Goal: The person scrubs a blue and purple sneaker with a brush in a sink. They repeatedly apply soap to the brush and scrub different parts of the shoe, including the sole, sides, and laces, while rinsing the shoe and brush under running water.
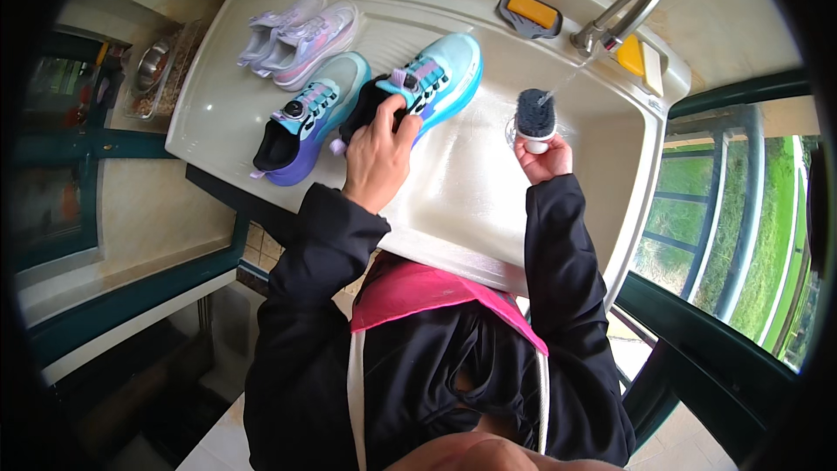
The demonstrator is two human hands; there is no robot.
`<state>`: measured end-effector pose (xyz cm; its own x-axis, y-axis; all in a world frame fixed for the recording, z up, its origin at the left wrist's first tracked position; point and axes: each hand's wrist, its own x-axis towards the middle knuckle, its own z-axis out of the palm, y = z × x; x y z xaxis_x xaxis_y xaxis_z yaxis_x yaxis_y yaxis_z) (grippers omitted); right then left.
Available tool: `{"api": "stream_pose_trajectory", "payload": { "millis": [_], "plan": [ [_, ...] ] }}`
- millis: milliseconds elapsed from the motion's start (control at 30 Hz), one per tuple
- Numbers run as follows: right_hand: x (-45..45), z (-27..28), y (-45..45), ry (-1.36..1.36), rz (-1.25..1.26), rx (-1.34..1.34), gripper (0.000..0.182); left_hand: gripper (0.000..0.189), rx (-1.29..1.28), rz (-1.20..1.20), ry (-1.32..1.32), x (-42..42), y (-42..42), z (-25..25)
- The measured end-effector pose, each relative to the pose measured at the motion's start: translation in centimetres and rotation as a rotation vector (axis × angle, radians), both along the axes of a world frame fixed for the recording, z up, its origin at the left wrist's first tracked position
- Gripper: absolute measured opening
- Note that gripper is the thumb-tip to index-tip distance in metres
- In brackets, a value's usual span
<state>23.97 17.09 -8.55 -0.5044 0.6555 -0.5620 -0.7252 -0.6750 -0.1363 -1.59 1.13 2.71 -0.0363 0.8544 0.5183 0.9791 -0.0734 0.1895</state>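
Observation:
My left hand (pixel 382 154) grips a teal and blue sneaker (pixel 451 82) by its heel side and collar, holding it over the edge between the ribbed board and the basin. In my right hand (pixel 548 158) is a scrub brush (pixel 536 119) with dark bristles facing up and a white knobbed back. A thin stream of water from the faucet (pixel 621 16) falls onto those bristles. The matching sneaker (pixel 317 114) rests on the washboard side of the sink (pixel 484 183), left of my left hand. Behind it sits a pair of pale lilac sneakers (pixel 304 39).
An orange soap bar (pixel 532 10) lies in a grey soap dish (pixel 512 5) on the back ledge. Right of the faucet are a yellow bar (pixel 630 55) and a white bar (pixel 651 69). A metal bowl (pixel 153 64) stands far left; a window with bars (pixel 713 209) is at right.

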Motion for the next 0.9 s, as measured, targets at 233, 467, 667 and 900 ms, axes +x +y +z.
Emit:
{"api": "stream_pose_trajectory", "payload": {
  "millis": [233,467,667,900],
  "plan": [
    [-1.1,0.3,-0.6,0.006,0.025,0.004,0.035,0.02,-0.161,0.087,-0.039,-2.0,-4.9,-1.3],
    [-1.1,-0.9,-1.0,0.006,0.085,-0.025,0.033,0.031,-0.089,0.104,-0.825,-4.3,-7.1,-0.3],
    [-1.2,-0.6,-1.2,-0.014,0.073,-0.03,0.033,0.034,-0.029,0.046,-1.568,-4.8,-7.0,3.7],
    [-1.3,-0.3,-1.0,-0.003,0.072,-0.019,0.035,0.034,0.056,-0.009,-1.529,-4.4,-6.7,5.7]
  ]
}}
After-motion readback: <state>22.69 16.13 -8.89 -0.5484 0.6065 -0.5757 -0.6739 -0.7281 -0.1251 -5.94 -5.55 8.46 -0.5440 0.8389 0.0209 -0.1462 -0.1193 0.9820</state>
